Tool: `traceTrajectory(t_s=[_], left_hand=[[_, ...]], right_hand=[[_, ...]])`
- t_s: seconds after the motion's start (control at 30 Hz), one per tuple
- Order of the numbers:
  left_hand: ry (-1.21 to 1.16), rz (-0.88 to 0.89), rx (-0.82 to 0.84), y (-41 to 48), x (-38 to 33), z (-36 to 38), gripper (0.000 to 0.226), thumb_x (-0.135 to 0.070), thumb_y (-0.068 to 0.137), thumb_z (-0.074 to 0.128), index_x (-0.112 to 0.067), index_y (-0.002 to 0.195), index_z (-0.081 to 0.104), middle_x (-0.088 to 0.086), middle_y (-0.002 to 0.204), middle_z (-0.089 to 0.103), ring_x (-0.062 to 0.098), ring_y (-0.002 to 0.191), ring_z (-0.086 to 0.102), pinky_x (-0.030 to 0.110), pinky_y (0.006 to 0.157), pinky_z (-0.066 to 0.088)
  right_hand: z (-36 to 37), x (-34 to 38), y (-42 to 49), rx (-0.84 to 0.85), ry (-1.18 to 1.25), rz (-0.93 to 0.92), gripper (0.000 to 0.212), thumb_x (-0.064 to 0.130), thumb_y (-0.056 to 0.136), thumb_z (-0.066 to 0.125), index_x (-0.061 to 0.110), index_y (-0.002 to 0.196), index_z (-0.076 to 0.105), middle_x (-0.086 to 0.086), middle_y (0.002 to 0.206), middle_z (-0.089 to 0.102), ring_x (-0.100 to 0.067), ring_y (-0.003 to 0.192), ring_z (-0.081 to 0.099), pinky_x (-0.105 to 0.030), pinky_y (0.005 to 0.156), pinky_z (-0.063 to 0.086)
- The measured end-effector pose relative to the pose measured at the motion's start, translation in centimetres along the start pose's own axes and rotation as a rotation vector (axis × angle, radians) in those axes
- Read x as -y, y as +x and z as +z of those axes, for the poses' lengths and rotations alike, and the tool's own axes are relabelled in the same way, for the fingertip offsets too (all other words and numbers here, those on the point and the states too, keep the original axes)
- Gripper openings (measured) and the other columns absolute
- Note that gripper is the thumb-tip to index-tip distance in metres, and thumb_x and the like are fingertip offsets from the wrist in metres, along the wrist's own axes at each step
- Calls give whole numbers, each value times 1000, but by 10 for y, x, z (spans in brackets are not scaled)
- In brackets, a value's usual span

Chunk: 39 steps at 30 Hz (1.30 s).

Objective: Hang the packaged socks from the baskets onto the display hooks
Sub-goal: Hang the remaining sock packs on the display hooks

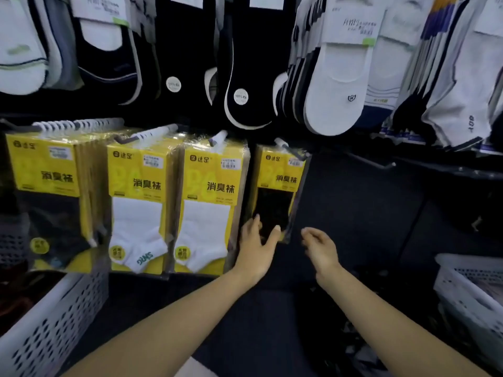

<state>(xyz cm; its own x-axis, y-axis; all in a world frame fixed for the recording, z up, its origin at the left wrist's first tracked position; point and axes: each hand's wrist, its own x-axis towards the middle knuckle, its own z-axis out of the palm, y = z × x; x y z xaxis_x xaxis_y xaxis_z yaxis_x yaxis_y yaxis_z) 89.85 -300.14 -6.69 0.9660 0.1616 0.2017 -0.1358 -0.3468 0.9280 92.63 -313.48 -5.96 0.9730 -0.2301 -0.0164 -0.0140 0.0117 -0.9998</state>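
Observation:
A yellow pack of black socks (280,183) hangs on the rightmost display hook (281,143). My left hand (257,247) holds its lower end, thumb across the front and fingers behind the left edge. My right hand (321,247) hovers just right of the pack, fingers loosely curled, holding nothing. To the left, hooks carry rows of the same yellow packs: white socks (211,202), white socks (137,205) and black socks (46,191).
A white perforated basket (46,319) stands at lower left and another white basket (471,284) at lower right. Loose white and black socks (334,85) hang in rows above. An empty hook (367,160) sticks out to the right over a dark floor.

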Motion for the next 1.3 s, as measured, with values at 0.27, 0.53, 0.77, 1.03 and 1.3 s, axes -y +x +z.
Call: traceTrajectory(t_s=[0.27,0.53,0.77,1.03,1.3], left_hand=[[12,-218,229,-168,118,-19,66,-56,88,46,-27,145,30,-12,143,33,8,132,34,24,107,31],[90,-356,182,-317,206,-38,24,-37,94,50,-35,118,51,-16,121,53,8,120,49,24,96,38],[80,-457,232,-383,233,-37,56,-32,95,51,-21,146,29,-14,140,30,3,129,29,0,93,25],[-23,-492,210,-390,215,-34,62,-31,94,54,-15,147,25,-15,134,31,-10,114,36,-9,76,30],[-108,-439,194,-382,200,-38,45,-25,92,57,-14,134,44,0,132,53,11,123,50,9,92,40]], right_hand=[[-64,-113,-141,265,-241,302,9,18,95,56,17,100,64,1,107,63,-12,94,62,-22,73,52],[-111,-201,-224,533,-603,564,34,27,88,67,12,117,59,-8,124,60,-18,111,57,-24,84,43],[-103,-255,-246,740,-770,561,65,29,82,74,9,136,45,-3,141,48,-17,130,45,-23,107,34],[-90,-266,-254,736,-771,377,53,27,72,83,11,117,60,6,96,59,-6,84,55,-10,70,43],[-89,-256,-252,870,-597,443,30,13,79,76,10,102,57,-10,113,66,-24,107,63,-40,102,46]])
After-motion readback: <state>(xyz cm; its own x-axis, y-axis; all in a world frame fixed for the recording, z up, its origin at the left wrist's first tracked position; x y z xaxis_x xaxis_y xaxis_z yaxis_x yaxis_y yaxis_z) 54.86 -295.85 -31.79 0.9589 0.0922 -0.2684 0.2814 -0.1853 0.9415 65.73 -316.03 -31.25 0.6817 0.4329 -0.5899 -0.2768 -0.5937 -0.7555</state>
